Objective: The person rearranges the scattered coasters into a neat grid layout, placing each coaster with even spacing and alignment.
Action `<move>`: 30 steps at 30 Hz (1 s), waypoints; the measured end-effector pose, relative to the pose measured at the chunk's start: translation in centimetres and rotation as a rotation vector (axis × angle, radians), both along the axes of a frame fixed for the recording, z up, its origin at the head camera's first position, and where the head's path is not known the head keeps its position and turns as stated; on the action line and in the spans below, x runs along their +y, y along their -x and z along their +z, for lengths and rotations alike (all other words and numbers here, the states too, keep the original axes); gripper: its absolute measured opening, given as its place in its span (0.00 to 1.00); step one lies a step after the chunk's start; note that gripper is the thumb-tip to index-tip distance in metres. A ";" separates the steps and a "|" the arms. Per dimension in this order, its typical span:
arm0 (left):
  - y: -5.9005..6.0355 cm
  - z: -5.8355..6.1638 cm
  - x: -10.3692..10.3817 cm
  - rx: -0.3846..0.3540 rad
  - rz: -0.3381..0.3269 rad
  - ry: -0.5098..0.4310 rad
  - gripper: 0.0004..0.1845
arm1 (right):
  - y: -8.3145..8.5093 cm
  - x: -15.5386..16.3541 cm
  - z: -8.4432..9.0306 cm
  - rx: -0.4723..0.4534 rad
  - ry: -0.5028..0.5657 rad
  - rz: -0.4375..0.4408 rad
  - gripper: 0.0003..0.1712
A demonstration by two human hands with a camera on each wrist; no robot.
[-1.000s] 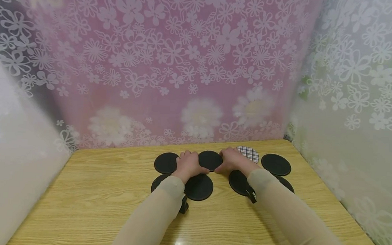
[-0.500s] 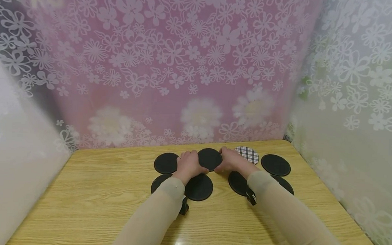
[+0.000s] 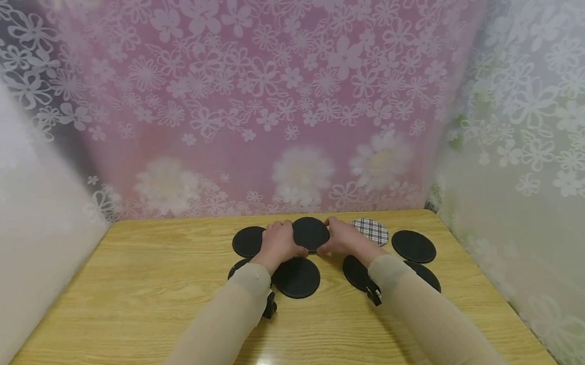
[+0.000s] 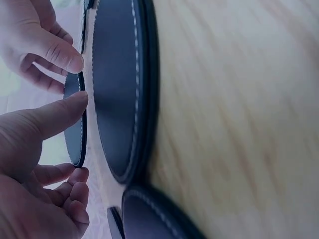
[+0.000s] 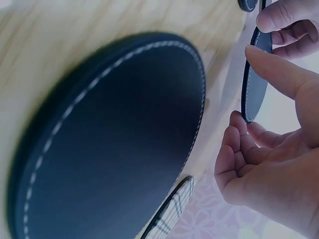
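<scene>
Both hands pinch the middle black coaster, left hand and right hand on opposite edges. It has tipped up off the counter since a second ago, centre frame, beside the plaid coaster.

table: light wood grain, glossy, with a bright glare near the front edge | black coaster: matt, leather-like, smooth face, pale stitching round the rim | plaid coaster: checked, woven-looking face | backdrop: thin translucent sheet, white flower print | sleeves: soft beige cloth, matt
</scene>
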State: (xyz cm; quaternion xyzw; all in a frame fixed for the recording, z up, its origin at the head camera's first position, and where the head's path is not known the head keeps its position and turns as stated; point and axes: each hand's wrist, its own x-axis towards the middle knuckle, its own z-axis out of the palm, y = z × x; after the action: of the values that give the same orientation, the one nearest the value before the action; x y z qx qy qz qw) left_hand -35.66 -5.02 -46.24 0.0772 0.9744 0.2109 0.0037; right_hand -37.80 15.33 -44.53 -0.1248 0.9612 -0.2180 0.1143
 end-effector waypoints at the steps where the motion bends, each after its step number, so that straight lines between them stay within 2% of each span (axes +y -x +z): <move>1: 0.0 0.0 -0.2 -0.004 0.001 -0.001 0.47 | 0.0 -0.2 0.1 0.003 0.001 0.004 0.51; 8: -0.3 0.3 -1.9 -0.015 0.016 -0.030 0.48 | -0.1 -1.7 0.4 0.016 0.016 0.029 0.50; 15: -0.5 0.2 -3.4 -0.001 0.028 -0.026 0.49 | -0.1 -2.8 -0.1 0.010 0.035 0.046 0.48; 24: -0.7 -0.1 -4.1 -0.001 0.026 -0.021 0.48 | -0.1 -3.3 -0.4 -0.046 0.103 0.053 0.44; 30: -0.5 -0.4 -4.4 0.009 0.027 -0.006 0.46 | -0.1 -3.7 -0.6 -0.029 0.086 0.057 0.39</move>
State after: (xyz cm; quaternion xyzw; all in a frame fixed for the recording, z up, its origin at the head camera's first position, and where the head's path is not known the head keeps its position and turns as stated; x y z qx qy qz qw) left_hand -35.11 -9.42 -46.65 0.0649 0.9747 0.2137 -0.0040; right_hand -37.66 11.61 -45.10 -0.1539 0.9451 -0.2576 0.1290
